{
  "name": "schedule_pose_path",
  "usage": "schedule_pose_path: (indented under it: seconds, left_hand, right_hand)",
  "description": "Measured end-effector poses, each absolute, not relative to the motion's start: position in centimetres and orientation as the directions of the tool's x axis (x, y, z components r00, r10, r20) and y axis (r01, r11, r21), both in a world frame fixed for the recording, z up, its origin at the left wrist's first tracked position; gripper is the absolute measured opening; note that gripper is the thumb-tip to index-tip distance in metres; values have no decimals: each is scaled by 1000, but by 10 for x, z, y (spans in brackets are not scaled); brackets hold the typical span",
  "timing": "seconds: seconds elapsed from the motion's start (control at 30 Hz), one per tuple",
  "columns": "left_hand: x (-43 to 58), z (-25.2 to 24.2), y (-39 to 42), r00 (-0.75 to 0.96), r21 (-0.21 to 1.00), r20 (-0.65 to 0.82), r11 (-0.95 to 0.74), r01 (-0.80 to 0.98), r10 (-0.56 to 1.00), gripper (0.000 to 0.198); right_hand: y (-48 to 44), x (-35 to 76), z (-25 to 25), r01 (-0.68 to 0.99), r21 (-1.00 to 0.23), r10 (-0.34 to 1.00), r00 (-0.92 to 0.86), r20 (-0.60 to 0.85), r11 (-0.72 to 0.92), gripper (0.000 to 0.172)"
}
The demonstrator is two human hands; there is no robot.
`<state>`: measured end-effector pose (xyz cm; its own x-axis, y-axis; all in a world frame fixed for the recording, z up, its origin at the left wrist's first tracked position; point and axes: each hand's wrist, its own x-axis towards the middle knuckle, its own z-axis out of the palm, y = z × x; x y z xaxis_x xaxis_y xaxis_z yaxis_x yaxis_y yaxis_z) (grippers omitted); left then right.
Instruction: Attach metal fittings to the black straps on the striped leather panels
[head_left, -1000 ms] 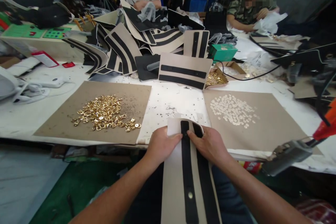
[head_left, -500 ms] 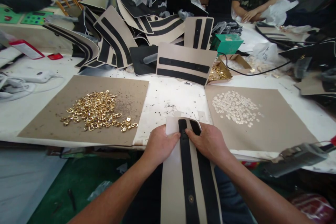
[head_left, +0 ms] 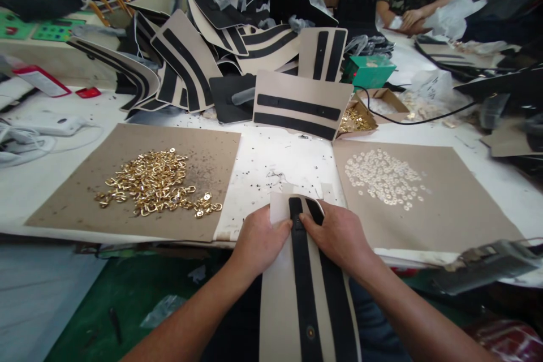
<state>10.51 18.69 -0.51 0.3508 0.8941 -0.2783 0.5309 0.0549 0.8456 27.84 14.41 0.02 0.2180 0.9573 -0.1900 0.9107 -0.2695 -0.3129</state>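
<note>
A beige panel with two black strips (head_left: 303, 277) stretches from the table edge down toward my lap. My left hand (head_left: 261, 237) grips its left edge, thumb pressed beside a small hole or fitting on the left strip. My right hand (head_left: 341, 232) grips the right edge, its thumb pressing on the same spot from the other side. The fingers of both hands are hidden under the panel. A round metal fitting (head_left: 310, 332) shows lower on that strip. Gold metal ring fittings (head_left: 155, 178) lie heaped to the left, and small whitish washers (head_left: 382, 175) to the right.
Brown boards (head_left: 220, 158) lie under the heaps. Similar striped panels (head_left: 303, 99) are piled behind, beside a green box (head_left: 369, 70) and an open carton of gold pieces (head_left: 356, 119). A grey tool (head_left: 487, 266) sits at the right edge. Other people sit across the table.
Both hands keep the same grip on the panel. The view has shifted very slightly, and the co-worker's hands at the back right have moved a little.
</note>
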Motion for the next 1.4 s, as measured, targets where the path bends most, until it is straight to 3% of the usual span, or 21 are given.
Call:
schedule_pose_path:
  seconds: [0.1,0.17,0.27,0.33,0.43,0.53,0.67,0.73,0.8,0.97,1.23,1.4]
  left_hand:
    - [105,-6,186,352,808,-270,12,589,896,17]
    - [104,-6,184,309,745,-201,-60,664,929,33]
    - [103,-5,179,279,599,106,-285,748,954,74]
    - [104,-4,176,372,507,275,-463,727,887,83]
    - [107,-10,171,547,487,290,-613,622,786,59]
    - [110,-24,169,563,538,288,-618,574,774,33]
    - [110,-40,169,503,580,334,-594,557,797,32]
    - [109,-43,169,487,596,341,-586,550,804,32]
    - [109,-44,168,473,608,346,-578,544,810,31]
    - [108,-44,165,452,632,371,-577,517,811,30]
    - [108,-39,159,421,683,359,-542,489,833,29]
    - [108,-34,154,398,705,349,-518,484,848,31]
  right_hand:
    - [145,277,1,922,-283,956,209,-207,-263,29]
    - [145,277,2,924,-277,954,208,-214,-264,28]
    - [145,278,2,923,-276,953,211,-218,-268,28]
    - [145,278,1,922,-283,954,210,-212,-265,28]
    - [146,277,0,917,-303,957,203,-207,-260,26]
    - [148,276,0,904,-336,959,211,-191,-266,25]
    - [144,291,2,833,-502,972,206,-110,-233,27]
    - [138,311,1,761,-603,962,268,-42,-238,26]
    - [132,339,-3,734,-627,930,365,38,-262,25]
    - [132,398,-21,828,-459,912,402,82,-323,24]
    - [140,406,-21,872,-385,946,324,-8,-302,18]
    - [143,400,-10,926,-244,955,297,-4,-289,20]
